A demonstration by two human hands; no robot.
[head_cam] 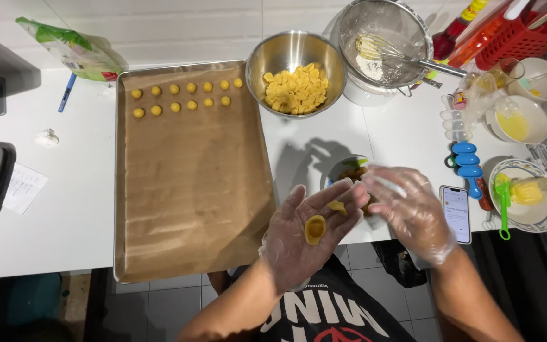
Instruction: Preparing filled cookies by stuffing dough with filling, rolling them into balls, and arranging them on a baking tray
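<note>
Tray [159, 266] left of left hand [305, 237] — steel bowl [295, 57] beyond.

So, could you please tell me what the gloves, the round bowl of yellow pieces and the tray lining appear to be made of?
Gloves on left hand and right hand: thin clear plastic, wrinkled and glossy. Round bowl: polished metal, probably steel, mirror-like reflections. Tray lining: matte brown creased sheet, likely baking paper.

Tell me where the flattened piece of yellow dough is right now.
In the head view, the flattened dough piece lies in the open palm of the gloved left hand, just right of the baking tray.
</note>
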